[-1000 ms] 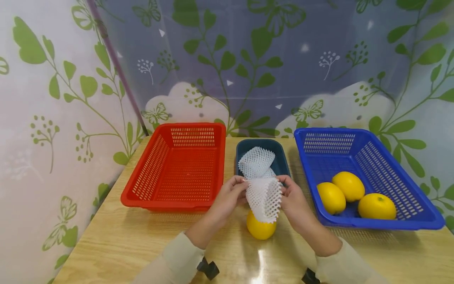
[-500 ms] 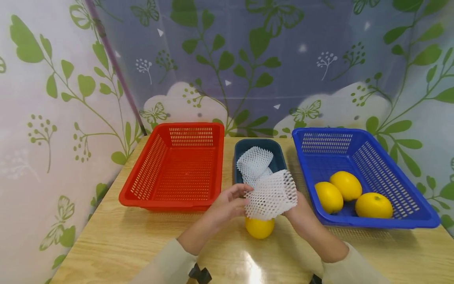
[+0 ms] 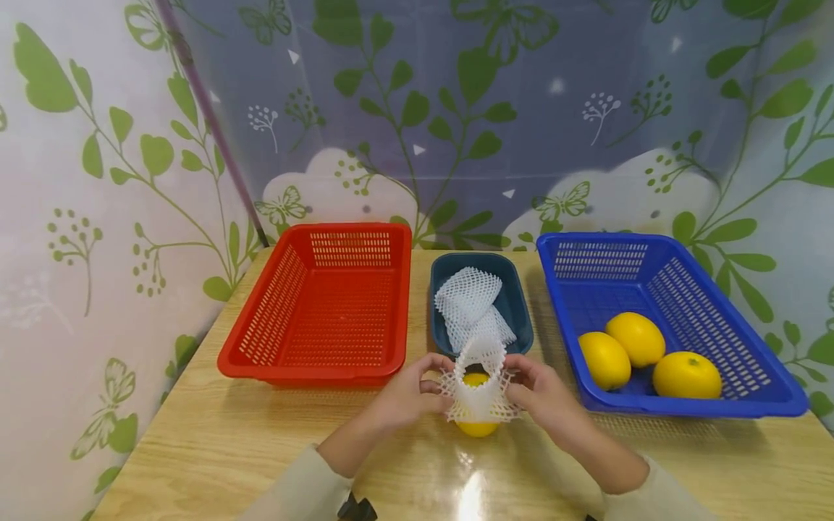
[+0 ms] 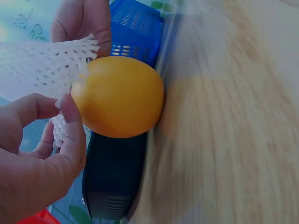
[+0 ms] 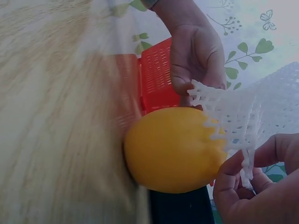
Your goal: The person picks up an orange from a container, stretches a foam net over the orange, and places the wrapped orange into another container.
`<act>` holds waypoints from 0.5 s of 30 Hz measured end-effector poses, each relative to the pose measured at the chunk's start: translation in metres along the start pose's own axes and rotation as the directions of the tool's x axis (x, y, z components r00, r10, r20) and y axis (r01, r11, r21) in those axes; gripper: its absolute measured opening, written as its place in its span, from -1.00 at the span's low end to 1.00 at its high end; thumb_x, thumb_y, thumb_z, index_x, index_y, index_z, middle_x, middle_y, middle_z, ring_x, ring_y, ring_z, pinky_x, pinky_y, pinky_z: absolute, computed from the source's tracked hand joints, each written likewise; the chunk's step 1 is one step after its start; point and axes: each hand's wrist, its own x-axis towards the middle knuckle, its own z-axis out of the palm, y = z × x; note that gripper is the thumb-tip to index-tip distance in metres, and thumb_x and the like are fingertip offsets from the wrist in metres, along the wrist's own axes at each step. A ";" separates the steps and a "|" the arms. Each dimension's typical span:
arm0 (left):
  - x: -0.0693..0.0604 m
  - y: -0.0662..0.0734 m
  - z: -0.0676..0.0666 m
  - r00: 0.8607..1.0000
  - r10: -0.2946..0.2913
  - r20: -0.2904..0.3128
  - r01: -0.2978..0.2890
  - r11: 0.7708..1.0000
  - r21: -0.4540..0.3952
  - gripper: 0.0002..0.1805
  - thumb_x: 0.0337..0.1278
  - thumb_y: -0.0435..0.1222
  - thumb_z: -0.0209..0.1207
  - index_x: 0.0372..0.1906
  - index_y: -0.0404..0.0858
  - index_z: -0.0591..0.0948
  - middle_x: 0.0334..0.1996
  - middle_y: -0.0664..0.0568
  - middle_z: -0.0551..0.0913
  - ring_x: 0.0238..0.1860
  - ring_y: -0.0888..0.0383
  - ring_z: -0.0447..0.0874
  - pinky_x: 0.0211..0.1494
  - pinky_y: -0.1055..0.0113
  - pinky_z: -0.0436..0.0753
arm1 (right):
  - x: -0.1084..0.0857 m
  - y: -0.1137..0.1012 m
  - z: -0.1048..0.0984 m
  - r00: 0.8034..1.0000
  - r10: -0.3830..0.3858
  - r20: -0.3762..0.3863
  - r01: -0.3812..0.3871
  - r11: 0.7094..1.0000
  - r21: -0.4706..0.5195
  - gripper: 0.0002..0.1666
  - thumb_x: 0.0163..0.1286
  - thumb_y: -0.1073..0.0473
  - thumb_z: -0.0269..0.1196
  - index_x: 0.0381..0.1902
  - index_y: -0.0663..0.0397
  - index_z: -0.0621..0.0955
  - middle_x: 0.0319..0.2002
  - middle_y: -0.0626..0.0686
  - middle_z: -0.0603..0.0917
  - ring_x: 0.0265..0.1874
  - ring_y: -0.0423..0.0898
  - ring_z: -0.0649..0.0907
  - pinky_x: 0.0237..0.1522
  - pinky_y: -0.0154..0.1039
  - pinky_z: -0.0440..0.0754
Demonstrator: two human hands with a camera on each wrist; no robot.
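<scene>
A white foam fruit net (image 3: pixel 481 394) is stretched between both hands over a yellow fruit (image 4: pixel 122 97), which looks like a citrus and stands on the table. My left hand (image 3: pixel 412 393) pinches the net's left edge between thumb and fingers. On the other side my right hand (image 3: pixel 542 394) pinches the right edge. The net's open rim meets the fruit's top in the right wrist view, while most of the fruit's side is bare. More white foam nets (image 3: pixel 470 297) lie in the dark teal bin (image 3: pixel 519 318) just behind.
A red basket (image 3: pixel 404 289) stands to the left on the wooden table (image 3: pixel 260 434). To the right is a blue basket (image 3: pixel 602 286) with three yellow fruits (image 3: pixel 687 375) at its near side. A patterned curtain (image 3: pixel 417 130) hangs behind.
The foam net has come down from above the bin onto the fruit's top, its mouth spread wider. My right hand, behind the net half a second ago, now grips its right edge.
</scene>
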 end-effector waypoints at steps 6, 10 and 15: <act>-0.003 -0.004 -0.001 0.999 -0.031 0.039 0.028 0.998 0.062 -0.51 0.06 -0.60 0.21 0.10 -0.32 0.38 -0.27 -0.15 0.64 -0.32 0.10 0.65 -0.21 0.23 0.69 | -0.004 0.014 -0.001 1.000 0.011 -0.025 -0.013 0.997 -0.077 -0.53 0.15 0.50 0.13 0.07 0.48 0.48 -0.13 0.19 0.59 -0.16 -0.05 0.54 -0.30 -0.37 0.60; -0.003 -0.008 0.000 0.998 -0.043 0.039 0.038 0.992 0.119 -0.50 0.05 -0.59 0.23 0.10 -0.28 0.37 -0.14 -0.16 0.59 -0.25 0.07 0.66 -0.22 0.21 0.70 | -0.006 0.021 -0.001 0.999 -0.008 -0.032 0.004 0.993 -0.122 -0.50 0.13 0.50 0.17 0.10 0.45 0.49 -0.08 0.23 0.60 -0.09 0.00 0.54 -0.26 -0.37 0.62; -0.002 -0.013 0.001 1.000 -0.013 0.020 0.008 0.981 0.194 -0.47 0.00 -0.60 0.24 0.09 -0.30 0.35 0.03 -0.17 0.44 -0.20 0.05 0.61 -0.28 0.29 0.69 | -0.007 0.028 -0.001 1.000 -0.016 -0.004 0.015 0.992 -0.129 -0.40 0.10 0.51 0.17 0.18 0.44 0.44 0.06 0.32 0.53 0.00 0.11 0.54 -0.27 -0.35 0.63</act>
